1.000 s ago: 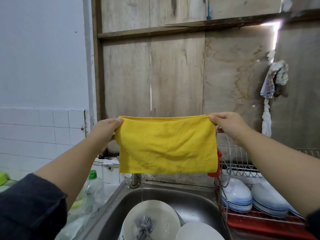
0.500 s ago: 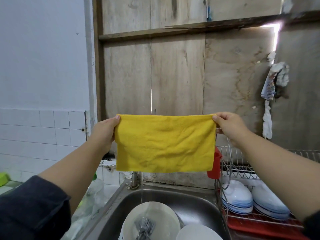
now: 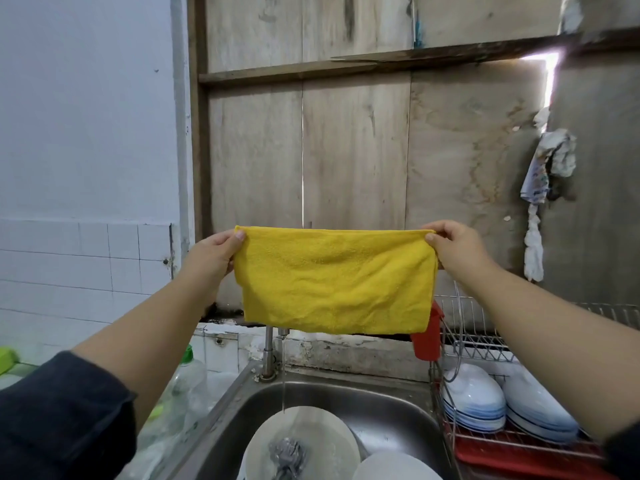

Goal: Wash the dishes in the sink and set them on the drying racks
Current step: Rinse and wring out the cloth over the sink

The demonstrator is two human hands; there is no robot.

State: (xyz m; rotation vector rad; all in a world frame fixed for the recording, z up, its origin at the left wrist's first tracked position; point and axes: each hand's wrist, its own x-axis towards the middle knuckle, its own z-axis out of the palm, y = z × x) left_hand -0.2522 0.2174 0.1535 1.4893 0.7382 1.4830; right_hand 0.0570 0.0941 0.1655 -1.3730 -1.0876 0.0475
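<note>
- The yellow cloth [image 3: 337, 280] hangs spread flat at the centre of view, its long axis running from 9 o'clock to 3 o'clock, top edge taut, lower edge loose above the tap [image 3: 267, 355].
- The left hand [image 3: 211, 258] pinches the cloth's upper corner on the 9 o'clock side; thumb and fingers are narrow, closed on the fabric.
- The right hand [image 3: 457, 247] pinches the opposite upper corner on the 3 o'clock side in the same narrow pinch.
- The dishes lie toward 6 o'clock from both hands, well below the cloth: a plate [image 3: 301, 441] with cutlery on it sits in the sink [image 3: 391, 407] under a thin stream of water, a second plate [image 3: 394, 465] just beside it at its 4 o'clock.
- Stacked bowls [image 3: 474, 396] already stand in the drying rack [image 3: 485, 337] at 4 o'clock.
- The sink lies roughly midway below the two hands, so neither looks clearly nearer; the rack is on the right hand's side.
- Both hands are taken up by the cloth, so I judge it must be put down or hung before a plate can be picked up.
</note>
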